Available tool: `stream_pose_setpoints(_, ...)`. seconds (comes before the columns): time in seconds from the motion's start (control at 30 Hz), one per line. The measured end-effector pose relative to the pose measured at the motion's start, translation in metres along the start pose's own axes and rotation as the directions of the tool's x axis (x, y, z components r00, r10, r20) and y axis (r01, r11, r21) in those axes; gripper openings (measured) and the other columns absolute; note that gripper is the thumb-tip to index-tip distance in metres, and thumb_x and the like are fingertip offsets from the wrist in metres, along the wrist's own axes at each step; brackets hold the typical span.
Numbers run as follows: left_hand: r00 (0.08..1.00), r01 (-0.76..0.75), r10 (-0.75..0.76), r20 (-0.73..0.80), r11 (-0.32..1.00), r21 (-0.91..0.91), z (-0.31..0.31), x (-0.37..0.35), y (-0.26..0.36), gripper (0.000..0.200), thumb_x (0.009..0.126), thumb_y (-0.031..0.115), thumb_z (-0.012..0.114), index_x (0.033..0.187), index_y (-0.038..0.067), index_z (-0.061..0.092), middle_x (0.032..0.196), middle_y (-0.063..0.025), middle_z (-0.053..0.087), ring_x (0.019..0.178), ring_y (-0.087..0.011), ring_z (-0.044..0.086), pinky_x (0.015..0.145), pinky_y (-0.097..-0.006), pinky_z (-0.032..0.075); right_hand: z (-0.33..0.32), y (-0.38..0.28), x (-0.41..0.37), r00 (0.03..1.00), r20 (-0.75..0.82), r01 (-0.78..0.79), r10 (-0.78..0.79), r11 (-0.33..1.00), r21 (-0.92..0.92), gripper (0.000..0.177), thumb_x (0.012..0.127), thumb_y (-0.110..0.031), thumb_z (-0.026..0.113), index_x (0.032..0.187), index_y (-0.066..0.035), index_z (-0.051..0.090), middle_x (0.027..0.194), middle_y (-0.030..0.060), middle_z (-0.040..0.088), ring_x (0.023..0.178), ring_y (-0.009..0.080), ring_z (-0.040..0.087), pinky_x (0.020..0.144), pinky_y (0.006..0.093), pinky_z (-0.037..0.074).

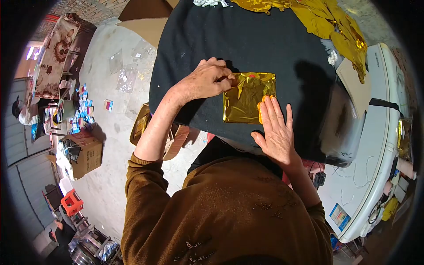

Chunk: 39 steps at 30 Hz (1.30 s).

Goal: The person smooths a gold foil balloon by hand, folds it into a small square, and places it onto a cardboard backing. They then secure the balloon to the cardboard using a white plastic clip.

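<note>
A square packet of shiny gold foil point(247, 99) lies flat on the black cloth-covered table point(212, 39). It has a small red mark near its top edge. My left hand point(210, 78) is closed in a pinch at the packet's upper left corner; the fingertips are partly hidden. On the packet's right edge, my right hand point(277, 128) rests with its fingers stretched out flat and thumb apart. A yellow-orange edge of something shows beside those fingers, mostly covered by them.
Gold foil balloons point(313, 17) are heaped along the far right table edge, near a bundle of white strings point(211, 2). A white appliance point(371, 150) stands at the right. On the floor at left are a cardboard box point(86, 152) and a red stool point(72, 202).
</note>
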<state>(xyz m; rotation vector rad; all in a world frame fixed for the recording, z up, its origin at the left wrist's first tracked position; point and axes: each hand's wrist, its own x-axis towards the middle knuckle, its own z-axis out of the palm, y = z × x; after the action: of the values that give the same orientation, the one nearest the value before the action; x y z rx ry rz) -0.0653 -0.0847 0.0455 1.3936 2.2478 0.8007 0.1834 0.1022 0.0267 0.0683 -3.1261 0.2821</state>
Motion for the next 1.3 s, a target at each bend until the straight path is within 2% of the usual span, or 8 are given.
stream_pose_setpoints(0.23,0.997,0.009,-0.011,0.081,1.0,0.022,-0.012,0.005,0.017,0.026,0.094,0.027,0.072,0.101,0.003,0.073,0.1,-0.0105,0.063,0.108,-0.0276,0.055,0.104,-0.0388,0.043,0.002,0.001,-0.001,1.0,-0.011,-0.001,0.001,1.0,0.018,0.095,0.091,-0.048,0.071,0.161,0.003,0.032,0.169,0.0196,0.029,0.16,0.0321,0.021,0.128,0.0625,0.008)
stream_pose_setpoints(0.47,0.989,0.041,-0.024,-0.143,0.992,0.115,0.008,0.002,-0.001,0.017,0.094,0.022,0.075,0.098,0.006,0.069,0.098,-0.0105,0.064,0.101,-0.0309,0.058,0.094,-0.0422,0.045,0.001,0.001,0.0,1.0,-0.018,0.001,0.0,1.0,0.031,0.095,0.09,-0.049,0.072,0.16,0.002,0.033,0.169,0.0188,0.03,0.16,0.0315,0.021,0.128,0.0618,0.008)
stream_pose_setpoints(0.57,0.943,0.028,-0.015,-0.332,0.999,0.035,0.018,-0.008,0.005,0.016,0.094,0.02,0.074,0.098,0.006,0.07,0.097,-0.0112,0.064,0.1,-0.0323,0.059,0.092,-0.0426,0.045,0.0,0.0,0.0,1.0,-0.02,-0.001,0.002,1.0,0.031,0.094,0.09,-0.049,0.072,0.16,0.002,0.034,0.169,0.0186,0.03,0.16,0.0312,0.022,0.128,0.0612,0.008)
stream_pose_setpoints(0.7,0.871,0.021,0.039,-0.49,0.993,0.117,0.028,-0.008,0.014,0.022,0.094,0.022,0.075,0.108,0.006,0.07,0.103,-0.011,0.063,0.101,-0.0317,0.059,0.092,-0.0425,0.046,-0.003,-0.001,0.0,1.0,-0.017,-0.009,0.01,0.999,0.034,0.095,0.09,-0.05,0.072,0.16,0.002,0.035,0.169,0.0183,0.031,0.16,0.0305,0.022,0.128,0.0607,0.008)
stream_pose_setpoints(0.83,0.882,-0.012,0.117,-0.457,0.974,0.225,0.028,0.009,0.031,0.039,0.093,0.034,0.077,0.117,0.003,0.07,0.106,-0.0107,0.065,0.101,-0.0304,0.058,0.092,-0.041,0.044,0.001,0.0,-0.001,0.999,-0.033,-0.005,0.006,0.999,0.031,0.096,0.089,-0.051,0.072,0.16,0.001,0.034,0.169,0.0178,0.031,0.16,0.0302,0.022,0.129,0.0608,0.007)
stream_pose_setpoints(1.07,0.995,0.098,-0.096,-0.023,0.972,0.214,0.01,0.051,0.025,0.067,0.082,0.062,0.081,0.109,0.001,0.074,0.103,-0.0164,0.073,0.105,-0.0319,0.065,0.096,-0.043,0.046,0.004,0.001,-0.002,0.999,-0.037,-0.009,0.011,0.999,0.046,0.097,0.088,-0.052,0.073,0.16,0.0,0.035,0.169,0.0171,0.032,0.16,0.0295,0.021,0.129,0.0606,0.007)
stream_pose_setpoints(1.13,0.96,0.177,-0.202,0.193,0.974,0.14,-0.008,0.067,0.026,0.075,0.076,0.067,0.083,0.107,-0.002,0.076,0.1,-0.0201,0.076,0.098,-0.0327,0.072,0.086,-0.0418,0.055,0.003,0.001,-0.001,0.999,-0.042,-0.006,0.007,0.999,0.042,0.096,0.088,-0.052,0.073,0.16,0.0,0.036,0.169,0.0171,0.032,0.16,0.0294,0.021,0.129,0.0606,0.007)
stream_pose_setpoints(1.3,0.891,0.174,-0.19,0.413,0.982,0.078,-0.015,0.083,0.027,0.075,0.078,0.065,0.083,0.115,0.0,0.078,0.096,-0.0164,0.078,0.095,-0.0308,0.074,0.084,-0.0403,0.056,0.003,0.001,-0.002,0.998,-0.058,-0.012,0.017,0.996,0.09,0.093,0.09,-0.048,0.072,0.16,0.001,0.035,0.169,0.0171,0.031,0.16,0.0299,0.021,0.129,0.0607,0.008)
